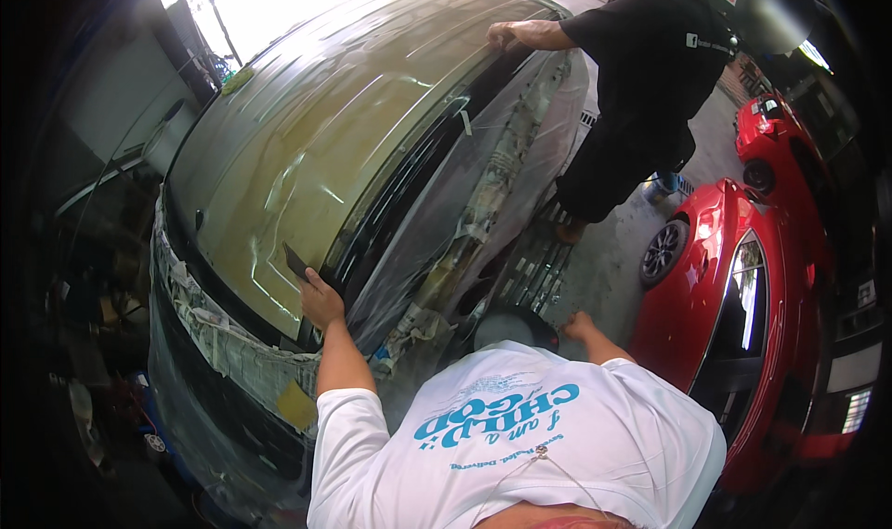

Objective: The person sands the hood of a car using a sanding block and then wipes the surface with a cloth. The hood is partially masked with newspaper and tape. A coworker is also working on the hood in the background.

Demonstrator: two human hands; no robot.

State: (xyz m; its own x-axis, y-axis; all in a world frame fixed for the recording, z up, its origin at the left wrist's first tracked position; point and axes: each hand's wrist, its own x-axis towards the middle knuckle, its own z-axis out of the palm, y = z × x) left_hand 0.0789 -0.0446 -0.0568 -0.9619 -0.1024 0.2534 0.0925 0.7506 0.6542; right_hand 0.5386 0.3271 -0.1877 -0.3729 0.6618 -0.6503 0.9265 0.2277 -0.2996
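My left hand [321,299] is closed on a thin, dark, flat piece like a sheet of sandpaper [295,261]. It is at the near right edge of a yellowish-tan car roof [307,157], whose surface is wet and shiny with streaks of light. Away from the car, my right hand [578,325] hangs low over the floor with its fingers curled. Whether anything is inside that hand cannot be made out. Clear plastic film [409,241] and strips of newspaper [492,176] cover the side of the car below the roof.
A person in black [641,65] stands at the far right side of the car, one hand on the roof edge. Red cars [706,297] stand to the right. A dark round thing with a grey top [513,329] is by my right hand. A yellow-green cloth [238,80] lies at the roof's far left.
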